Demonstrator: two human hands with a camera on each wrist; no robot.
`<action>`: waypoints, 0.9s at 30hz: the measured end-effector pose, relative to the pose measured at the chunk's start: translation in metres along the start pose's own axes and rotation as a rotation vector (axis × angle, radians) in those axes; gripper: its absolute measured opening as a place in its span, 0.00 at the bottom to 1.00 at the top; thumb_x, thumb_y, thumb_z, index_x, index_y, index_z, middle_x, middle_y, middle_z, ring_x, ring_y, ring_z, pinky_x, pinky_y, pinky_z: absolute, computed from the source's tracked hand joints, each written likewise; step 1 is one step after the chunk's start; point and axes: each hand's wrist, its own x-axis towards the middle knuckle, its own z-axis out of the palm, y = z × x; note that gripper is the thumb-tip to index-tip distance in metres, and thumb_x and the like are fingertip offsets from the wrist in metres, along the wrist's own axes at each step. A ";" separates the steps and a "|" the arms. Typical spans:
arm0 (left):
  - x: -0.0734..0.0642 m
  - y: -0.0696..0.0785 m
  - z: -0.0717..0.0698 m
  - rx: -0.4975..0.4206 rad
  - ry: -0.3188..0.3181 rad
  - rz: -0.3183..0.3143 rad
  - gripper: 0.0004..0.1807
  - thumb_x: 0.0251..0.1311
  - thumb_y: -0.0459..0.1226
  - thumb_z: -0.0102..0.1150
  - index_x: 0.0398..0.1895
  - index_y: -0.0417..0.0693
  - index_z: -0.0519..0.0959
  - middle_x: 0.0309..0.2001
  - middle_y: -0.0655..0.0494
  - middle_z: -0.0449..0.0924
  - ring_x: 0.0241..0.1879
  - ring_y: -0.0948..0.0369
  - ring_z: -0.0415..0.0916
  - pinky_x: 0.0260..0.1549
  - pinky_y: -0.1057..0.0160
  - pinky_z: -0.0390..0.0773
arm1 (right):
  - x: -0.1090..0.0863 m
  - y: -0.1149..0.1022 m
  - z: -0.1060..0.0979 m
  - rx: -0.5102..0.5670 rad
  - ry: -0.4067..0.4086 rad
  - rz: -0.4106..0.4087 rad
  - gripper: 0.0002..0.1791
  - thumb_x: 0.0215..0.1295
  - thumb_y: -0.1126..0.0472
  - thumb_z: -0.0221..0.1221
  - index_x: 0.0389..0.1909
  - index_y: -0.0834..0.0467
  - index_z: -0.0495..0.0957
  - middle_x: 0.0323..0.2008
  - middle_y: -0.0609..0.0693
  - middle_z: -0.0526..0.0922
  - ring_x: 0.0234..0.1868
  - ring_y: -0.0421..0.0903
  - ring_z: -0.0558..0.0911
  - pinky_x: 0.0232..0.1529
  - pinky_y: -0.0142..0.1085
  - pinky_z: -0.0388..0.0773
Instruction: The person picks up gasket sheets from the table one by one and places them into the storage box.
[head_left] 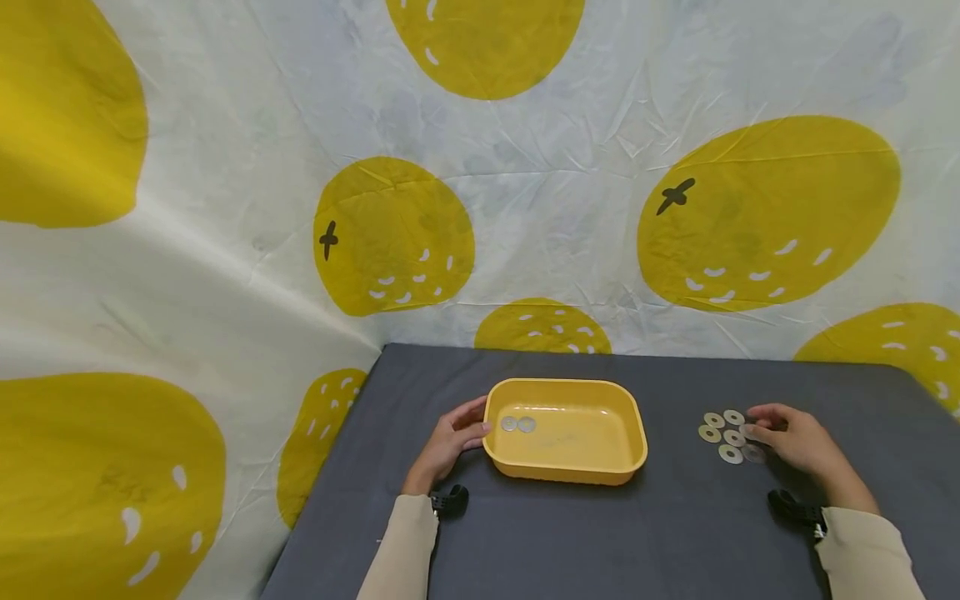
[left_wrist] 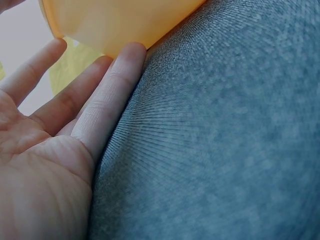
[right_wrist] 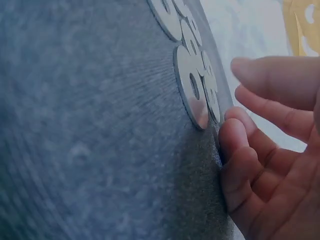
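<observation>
A yellow plastic tray [head_left: 566,475] stands on the cloth, with two metal washers [head_left: 518,424] lying flat inside near its left end. My left hand [head_left: 448,440] is at the tray's left end. In the left wrist view its long, nearly straight fingers [left_wrist: 102,100] touch the outer wall. To the right of the tray lies a cluster of several flat metal washers [head_left: 731,437]. Over the right edge of that cluster is my right hand [head_left: 795,437]. The right wrist view shows its thumb and index finger apart with no washer between them, and the lower fingers loosely bent beside the washers [right_wrist: 191,90].
A dark grey cloth [head_left: 525,542] covers the table. Behind it and along the left hangs a white sheet [head_left: 555,225] printed with large yellow fruit. Each wrist wears a black strap [head_left: 450,502] below a beige sleeve.
</observation>
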 end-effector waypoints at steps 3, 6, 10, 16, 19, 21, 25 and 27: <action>0.000 0.000 0.001 0.000 0.000 -0.004 0.34 0.66 0.41 0.67 0.75 0.56 0.69 0.69 0.43 0.74 0.62 0.53 0.79 0.54 0.59 0.85 | 0.000 0.002 -0.001 -0.020 -0.017 -0.006 0.26 0.73 0.53 0.61 0.57 0.73 0.74 0.43 0.66 0.81 0.39 0.51 0.78 0.36 0.37 0.72; 0.000 -0.001 0.001 0.007 -0.003 -0.002 0.34 0.67 0.42 0.67 0.76 0.56 0.69 0.69 0.43 0.74 0.62 0.53 0.79 0.54 0.59 0.85 | 0.001 0.005 0.000 -0.047 -0.025 -0.016 0.24 0.71 0.57 0.63 0.55 0.73 0.75 0.43 0.66 0.82 0.39 0.52 0.79 0.36 0.37 0.73; 0.001 -0.002 0.001 0.014 -0.007 0.009 0.34 0.67 0.42 0.66 0.76 0.55 0.68 0.70 0.43 0.73 0.63 0.50 0.78 0.54 0.59 0.85 | 0.003 0.008 0.002 -0.066 -0.025 -0.021 0.22 0.68 0.59 0.64 0.54 0.73 0.77 0.43 0.66 0.82 0.39 0.52 0.79 0.36 0.37 0.73; 0.001 -0.003 0.000 0.012 -0.009 0.013 0.34 0.68 0.41 0.66 0.76 0.55 0.68 0.70 0.42 0.73 0.65 0.48 0.77 0.55 0.59 0.85 | 0.005 0.007 0.001 -0.080 -0.019 -0.013 0.21 0.67 0.59 0.65 0.52 0.72 0.79 0.41 0.64 0.83 0.37 0.50 0.79 0.36 0.36 0.71; 0.001 -0.003 0.000 0.016 -0.011 0.016 0.34 0.68 0.41 0.66 0.76 0.55 0.68 0.70 0.42 0.73 0.64 0.49 0.77 0.55 0.59 0.84 | 0.006 0.007 0.003 -0.076 -0.029 0.001 0.21 0.67 0.59 0.65 0.51 0.72 0.79 0.39 0.64 0.82 0.36 0.50 0.78 0.35 0.36 0.70; 0.001 -0.003 0.000 0.017 -0.012 0.012 0.34 0.68 0.41 0.66 0.76 0.55 0.68 0.70 0.43 0.74 0.64 0.51 0.78 0.55 0.59 0.84 | 0.007 0.007 0.004 -0.074 -0.036 0.005 0.20 0.67 0.60 0.64 0.50 0.73 0.78 0.38 0.63 0.82 0.36 0.50 0.77 0.35 0.36 0.70; 0.000 -0.003 -0.001 0.010 -0.013 0.015 0.34 0.68 0.40 0.66 0.76 0.56 0.68 0.70 0.43 0.73 0.64 0.50 0.78 0.55 0.59 0.84 | 0.007 0.006 0.006 -0.062 -0.037 0.009 0.19 0.67 0.62 0.64 0.49 0.74 0.76 0.37 0.62 0.80 0.36 0.50 0.76 0.34 0.36 0.69; 0.001 -0.003 -0.001 0.009 -0.013 0.019 0.34 0.68 0.40 0.66 0.76 0.55 0.68 0.70 0.42 0.73 0.64 0.50 0.78 0.55 0.59 0.84 | 0.007 0.006 0.007 -0.053 -0.032 0.008 0.19 0.67 0.63 0.64 0.49 0.73 0.74 0.37 0.62 0.79 0.36 0.51 0.75 0.34 0.36 0.69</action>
